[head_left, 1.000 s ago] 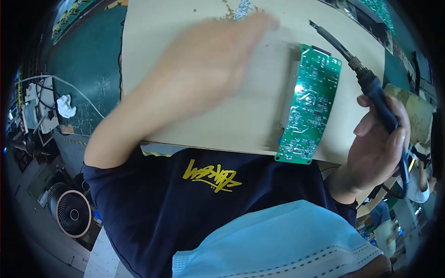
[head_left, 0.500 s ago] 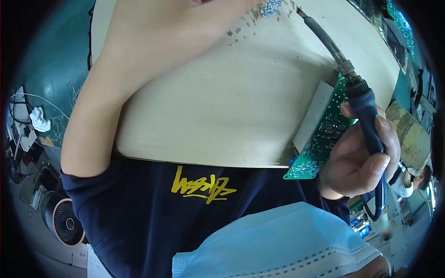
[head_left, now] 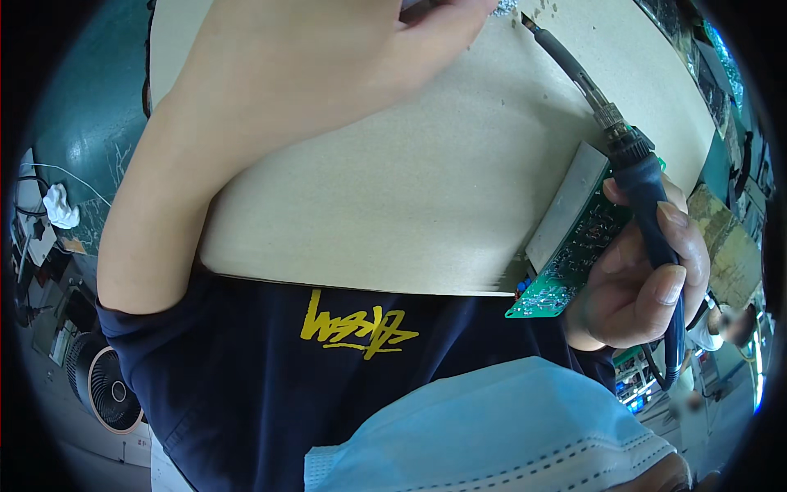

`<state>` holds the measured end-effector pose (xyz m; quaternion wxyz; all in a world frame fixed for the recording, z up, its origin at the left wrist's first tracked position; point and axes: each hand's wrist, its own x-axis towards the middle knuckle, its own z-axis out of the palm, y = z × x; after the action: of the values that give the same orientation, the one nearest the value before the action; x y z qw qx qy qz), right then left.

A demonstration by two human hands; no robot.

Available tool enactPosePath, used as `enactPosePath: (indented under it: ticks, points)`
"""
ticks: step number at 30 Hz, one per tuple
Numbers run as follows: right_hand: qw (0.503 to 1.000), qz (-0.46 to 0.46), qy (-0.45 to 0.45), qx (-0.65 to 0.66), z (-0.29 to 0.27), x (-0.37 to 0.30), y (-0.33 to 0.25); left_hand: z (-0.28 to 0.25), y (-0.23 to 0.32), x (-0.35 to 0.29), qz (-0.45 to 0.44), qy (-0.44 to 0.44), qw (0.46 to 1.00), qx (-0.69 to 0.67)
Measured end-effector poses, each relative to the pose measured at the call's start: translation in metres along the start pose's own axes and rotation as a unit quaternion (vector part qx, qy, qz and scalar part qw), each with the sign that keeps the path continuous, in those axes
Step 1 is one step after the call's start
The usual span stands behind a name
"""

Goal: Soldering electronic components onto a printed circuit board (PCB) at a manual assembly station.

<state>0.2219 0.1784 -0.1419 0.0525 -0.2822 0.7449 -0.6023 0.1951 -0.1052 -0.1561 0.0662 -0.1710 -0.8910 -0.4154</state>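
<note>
Head view, looking steeply down the wearer's chest. The right hand (head_left: 635, 279) is wrapped round the dark grip of a soldering iron (head_left: 611, 135), held pen-fashion so that the metal tip slants up and left toward the board's (head_left: 393, 189) far edge, close to a patch of silvery solder (head_left: 507, 6) there. The same hand also pinches a green circuit card (head_left: 574, 254) against its palm, tilted on edge just off the near right side of the board. The left hand (head_left: 393, 41) stretches across the board to the top edge of the picture; its fingertips are cut off, so whether it grips anything cannot be told. A pale blue mask (head_left: 500, 435) fills the lower foreground; a fan (head_left: 102, 385) stands on the floor at left.
</note>
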Motion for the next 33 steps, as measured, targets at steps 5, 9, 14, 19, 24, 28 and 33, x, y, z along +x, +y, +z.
enactPosePath:
  ticks: [5, 9, 14, 19, 24, 28, 33]
  points:
    - [1.000, -0.009, -0.014, -0.011, 0.002, 0.002, 0.001, -0.004, -0.006, 0.000, -0.081, -0.055, 0.994, -0.047]
    - [0.999, -0.025, -0.018, -0.011, 0.004, 0.003, 0.002, -0.002, -0.005, -0.004, -0.037, -0.023, 0.999, -0.013]
    - [0.998, -0.048, -0.028, 0.010, 0.001, 0.003, 0.005, -0.003, 0.002, -0.005, 0.005, -0.029, 0.999, 0.028]
    - [0.999, -0.039, -0.023, 0.003, 0.000, 0.004, 0.004, -0.002, -0.009, 0.000, 0.067, -0.014, 0.996, -0.053]
    - [0.999, -0.017, -0.015, -0.040, 0.003, 0.004, 0.001, 0.001, -0.015, -0.004, 0.070, -0.016, 0.997, 0.016]
    - [1.000, -0.010, -0.027, 0.000, 0.004, 0.005, 0.001, -0.002, -0.010, -0.006, 0.012, -0.044, 0.999, -0.022]
    - [1.000, 0.000, -0.020, -0.002, 0.004, 0.004, 0.000, 0.003, -0.005, -0.004, 0.079, -0.013, 0.996, 0.043]
